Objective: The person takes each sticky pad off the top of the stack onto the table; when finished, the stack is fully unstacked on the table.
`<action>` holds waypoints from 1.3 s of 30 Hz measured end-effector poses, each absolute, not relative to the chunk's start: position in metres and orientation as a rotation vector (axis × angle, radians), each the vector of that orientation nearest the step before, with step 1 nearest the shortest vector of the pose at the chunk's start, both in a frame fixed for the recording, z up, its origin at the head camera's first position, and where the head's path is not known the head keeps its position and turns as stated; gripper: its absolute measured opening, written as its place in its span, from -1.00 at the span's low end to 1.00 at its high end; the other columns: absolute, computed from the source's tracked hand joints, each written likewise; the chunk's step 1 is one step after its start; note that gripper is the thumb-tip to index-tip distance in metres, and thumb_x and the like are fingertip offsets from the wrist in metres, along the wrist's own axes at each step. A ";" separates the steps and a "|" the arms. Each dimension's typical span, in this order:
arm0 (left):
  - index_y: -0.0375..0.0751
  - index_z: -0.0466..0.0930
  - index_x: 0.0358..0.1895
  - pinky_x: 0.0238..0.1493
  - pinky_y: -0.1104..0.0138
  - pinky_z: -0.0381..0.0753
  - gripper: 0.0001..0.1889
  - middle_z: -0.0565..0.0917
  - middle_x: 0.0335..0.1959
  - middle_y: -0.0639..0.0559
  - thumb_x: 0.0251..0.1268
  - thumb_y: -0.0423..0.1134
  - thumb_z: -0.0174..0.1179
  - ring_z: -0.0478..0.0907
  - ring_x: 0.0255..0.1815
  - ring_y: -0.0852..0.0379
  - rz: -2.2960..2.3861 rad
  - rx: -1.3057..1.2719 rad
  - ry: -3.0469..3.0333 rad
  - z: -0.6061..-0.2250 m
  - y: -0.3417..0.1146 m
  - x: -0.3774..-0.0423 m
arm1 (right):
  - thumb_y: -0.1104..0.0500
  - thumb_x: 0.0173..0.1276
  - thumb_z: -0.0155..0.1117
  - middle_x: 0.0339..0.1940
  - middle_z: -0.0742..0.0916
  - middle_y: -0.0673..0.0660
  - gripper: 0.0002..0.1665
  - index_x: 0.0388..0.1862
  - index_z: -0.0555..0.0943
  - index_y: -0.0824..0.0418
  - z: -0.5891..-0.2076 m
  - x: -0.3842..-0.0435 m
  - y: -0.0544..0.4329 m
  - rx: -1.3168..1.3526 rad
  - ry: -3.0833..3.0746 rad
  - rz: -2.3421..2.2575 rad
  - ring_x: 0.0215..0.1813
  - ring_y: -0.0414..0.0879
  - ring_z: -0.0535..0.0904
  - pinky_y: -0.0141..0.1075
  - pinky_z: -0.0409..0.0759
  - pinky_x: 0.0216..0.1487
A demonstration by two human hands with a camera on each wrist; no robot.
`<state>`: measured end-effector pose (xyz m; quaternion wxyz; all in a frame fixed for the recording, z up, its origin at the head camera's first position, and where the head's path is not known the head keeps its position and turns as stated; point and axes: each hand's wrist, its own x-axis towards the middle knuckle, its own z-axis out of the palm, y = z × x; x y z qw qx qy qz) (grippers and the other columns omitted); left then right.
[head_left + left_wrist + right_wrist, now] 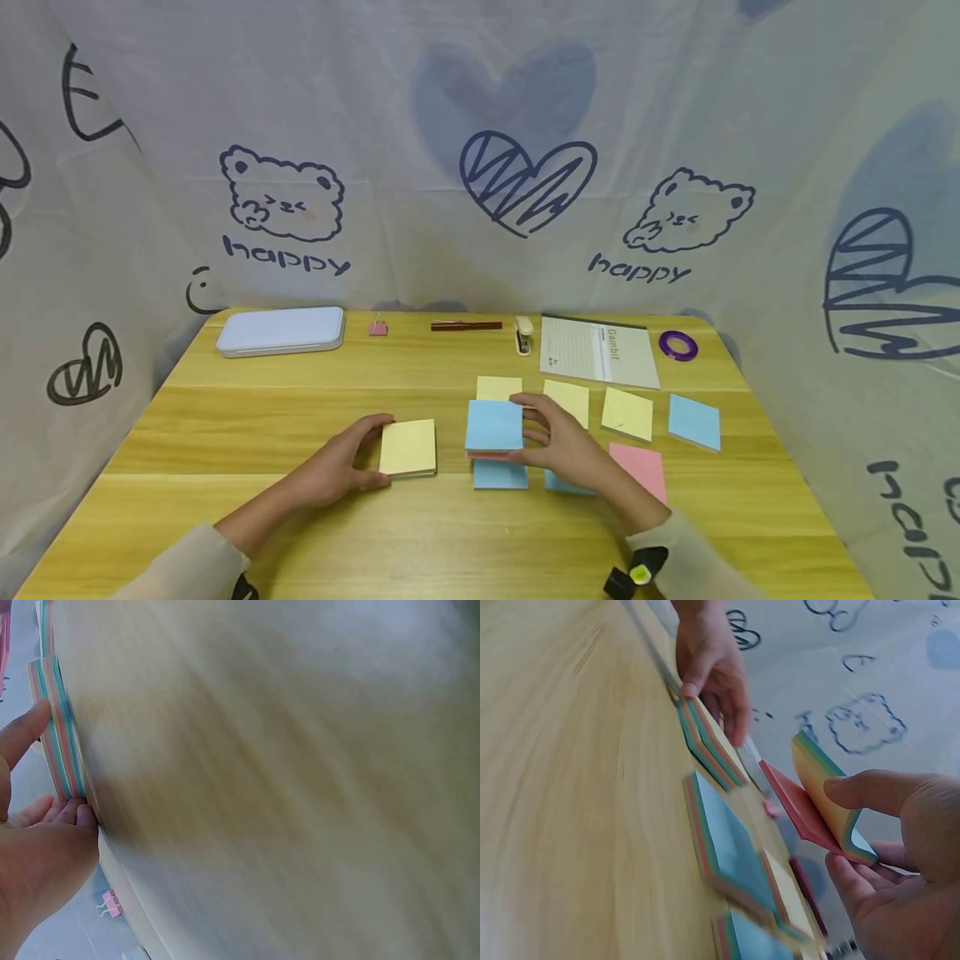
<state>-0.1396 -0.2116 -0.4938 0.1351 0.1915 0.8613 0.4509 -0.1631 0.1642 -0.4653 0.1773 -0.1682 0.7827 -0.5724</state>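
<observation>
On the left, a thick stack of sticky notes [408, 447] with a yellow top lies on the table. My left hand [333, 471] holds it by two opposite edges, thumb on the near one; striped layers show along its side [60, 742]. My right hand [566, 442] pinches a blue-topped sticky note pad [495, 425], raised over the pads on the table. In the right wrist view this pad [825, 799] is bent and splayed, its pink sheets parting from the yellow ones. Beneath it, a yellow pad [499, 387] and a blue pad [501, 475] show partly.
Right of these lie yellow pads [627, 414], a blue pad [695, 421] and a pink pad [639, 469] partly behind my forearm. Along the back stand a white case [281, 332], pink binder clip [377, 329], dark red pen [467, 326], stapler [523, 335], notebook [600, 350] and purple tape roll [678, 345].
</observation>
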 end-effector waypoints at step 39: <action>-0.37 0.16 0.55 0.50 -0.18 0.25 -0.09 0.38 0.49 -0.33 0.22 -0.27 0.51 0.30 0.52 -0.31 1.313 0.538 2.495 -0.494 -0.212 -0.139 | -0.23 0.20 0.58 0.57 0.05 0.65 0.55 0.62 -0.25 0.56 -0.482 -0.093 0.404 0.296 2.594 -1.048 0.57 0.58 -0.06 0.38 0.03 0.51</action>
